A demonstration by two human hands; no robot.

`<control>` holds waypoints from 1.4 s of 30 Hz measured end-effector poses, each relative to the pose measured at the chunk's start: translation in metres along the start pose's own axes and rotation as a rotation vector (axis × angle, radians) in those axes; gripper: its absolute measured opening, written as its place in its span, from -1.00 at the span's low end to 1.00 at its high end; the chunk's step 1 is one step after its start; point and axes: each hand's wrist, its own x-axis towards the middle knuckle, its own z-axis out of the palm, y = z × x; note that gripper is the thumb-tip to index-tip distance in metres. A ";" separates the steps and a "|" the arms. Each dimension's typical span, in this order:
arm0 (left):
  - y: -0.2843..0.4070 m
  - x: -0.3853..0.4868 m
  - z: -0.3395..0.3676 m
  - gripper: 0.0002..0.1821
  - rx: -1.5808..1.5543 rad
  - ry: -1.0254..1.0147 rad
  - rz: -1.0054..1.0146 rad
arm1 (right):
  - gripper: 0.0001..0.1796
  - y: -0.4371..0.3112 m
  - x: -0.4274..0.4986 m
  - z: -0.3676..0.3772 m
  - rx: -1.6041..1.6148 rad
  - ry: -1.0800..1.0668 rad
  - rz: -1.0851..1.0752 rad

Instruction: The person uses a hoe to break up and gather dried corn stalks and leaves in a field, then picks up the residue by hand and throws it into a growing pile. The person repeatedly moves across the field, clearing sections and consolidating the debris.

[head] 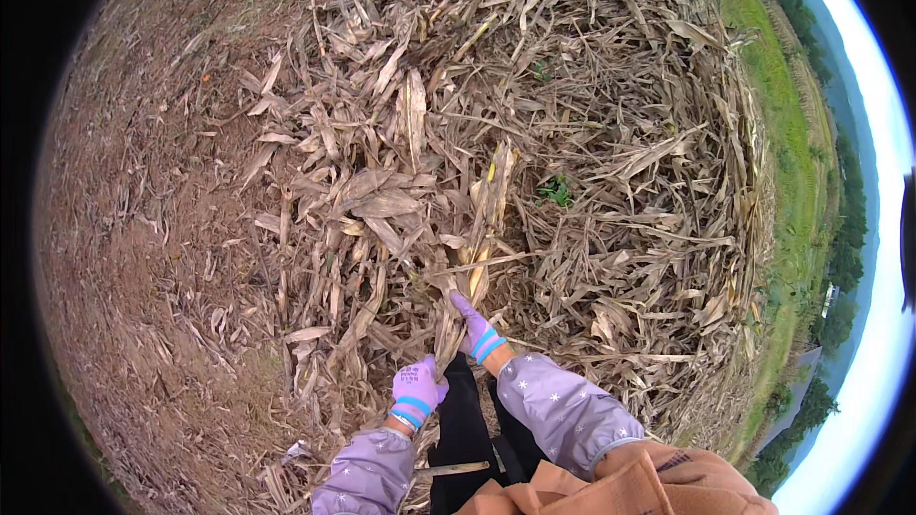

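Observation:
Both my hands wear lilac work gloves with blue-striped cuffs. My left hand [419, 388] is closed around the lower end of a bundle of dry corn leaves [447, 332], just in front of my dark trousers [458, 436]. My right hand [475, 329] grips the same bundle higher up, its thumb lying along it; its other fingers are mostly hidden. Beyond the right thumb, a yellowish dry corn stalk [488, 204] lies with its husk-like leaves pointing away from me. Whether it joins the held bundle cannot be seen.
Dry corn stalks and leaves [622, 214] cover the ground ahead and to the right. Brown soil [150, 265] with scattered scraps lies left. A small green plant [556, 191] pokes through the litter. A grass strip [794, 179] borders the field at far right.

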 end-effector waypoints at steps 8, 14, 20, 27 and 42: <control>0.062 -0.134 -0.051 -0.53 0.039 0.069 0.012 | -0.57 0.032 -0.136 0.092 -0.188 0.014 -0.186; 0.127 -0.160 -0.056 -0.55 -0.026 0.399 0.316 | -0.58 -0.015 -0.200 0.114 -0.185 -0.205 -0.391; 0.221 -0.173 -0.082 -0.58 -0.076 0.627 0.591 | -0.64 -0.065 -0.360 0.198 -0.424 -0.262 -0.971; 0.405 -0.178 -0.103 -0.54 -0.203 0.788 0.958 | -0.56 -0.147 -0.540 0.245 -0.484 -0.252 -1.655; 0.673 -0.289 0.080 -0.37 -0.741 -0.358 1.298 | -0.30 -0.236 -0.822 0.107 -1.172 1.164 -1.892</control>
